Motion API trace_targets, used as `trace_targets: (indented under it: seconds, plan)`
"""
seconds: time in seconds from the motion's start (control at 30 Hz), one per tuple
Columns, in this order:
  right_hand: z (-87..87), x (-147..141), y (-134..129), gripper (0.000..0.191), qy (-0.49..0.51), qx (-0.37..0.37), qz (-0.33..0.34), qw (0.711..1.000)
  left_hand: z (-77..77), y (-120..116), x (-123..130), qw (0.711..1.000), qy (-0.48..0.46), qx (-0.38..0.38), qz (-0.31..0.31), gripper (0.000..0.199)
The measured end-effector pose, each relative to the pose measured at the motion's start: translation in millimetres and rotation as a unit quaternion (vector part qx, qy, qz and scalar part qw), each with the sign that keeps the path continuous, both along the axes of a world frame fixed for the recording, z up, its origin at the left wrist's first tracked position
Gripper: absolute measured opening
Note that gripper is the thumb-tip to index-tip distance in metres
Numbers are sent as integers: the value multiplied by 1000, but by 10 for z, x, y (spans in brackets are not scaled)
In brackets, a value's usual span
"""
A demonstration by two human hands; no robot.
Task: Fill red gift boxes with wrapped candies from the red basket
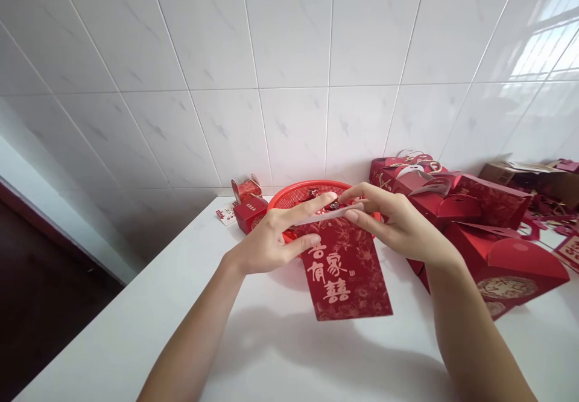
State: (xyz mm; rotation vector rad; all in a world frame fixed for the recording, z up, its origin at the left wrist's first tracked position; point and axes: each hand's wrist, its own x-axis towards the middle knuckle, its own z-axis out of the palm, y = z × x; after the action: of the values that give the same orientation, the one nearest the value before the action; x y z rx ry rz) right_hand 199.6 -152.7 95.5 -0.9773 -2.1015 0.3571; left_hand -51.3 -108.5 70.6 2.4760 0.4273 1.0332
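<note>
The left hand (266,239) was clamped on a dark red paper piece (350,275) with a floral print and pale pink characters, its thumb on the printed face and its fingers over the pale upper flap. The right hand (400,224) was closed on the other end of that flap, thumb and fingers pinching it. The paper piece hung between the hands, above the smooth white table (257,354), in front of a round, red, perforated plastic basket (296,193) that held small red and white items, too covered to tell apart. Left of the basket stood a small red box (250,212), with a red rolled piece (248,189) behind it. To the right were several red cardboard gift boxes (506,263), crowded together, and farther off an open brown cardboard box (527,178). Pale marbled tiles (294,130) covered the wall behind.
</note>
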Motion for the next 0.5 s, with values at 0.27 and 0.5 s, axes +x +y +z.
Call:
trace_targets:
  seconds: [0.27,0.5]
  plan:
    - [63,13,-165,15,-35,48,39,998,26,-80,63,996,-45,67,-40,49]
    - [213,89,-428,10,59,204,-125,969,92,-167,30,989,-142,-25,-8,56]
